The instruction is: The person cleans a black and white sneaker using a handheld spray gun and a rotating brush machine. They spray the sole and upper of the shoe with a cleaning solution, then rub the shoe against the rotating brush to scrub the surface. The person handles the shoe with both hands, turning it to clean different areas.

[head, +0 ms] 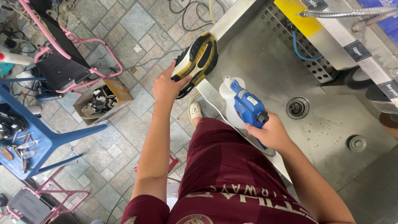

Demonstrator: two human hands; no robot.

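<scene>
The left hand [166, 87] clasped a sneaker [195, 62] sole-up while the right hand [271, 133] gripped a blue-headed spray bottle [244, 103]; the nozzle arguably belonged nearer that sole.

sink: a steel basin [265, 62] is lying at the right, its round drain [297, 107] sitting near the middle
plug: a grey stopper [357, 143] is resting beside the drain
box: a cardboard carton [120, 92] is sitting on the tiled floor
chair: a pink-framed seat [62, 54] is standing behind it
table: a blue one [41, 137] is holding small tools
</scene>
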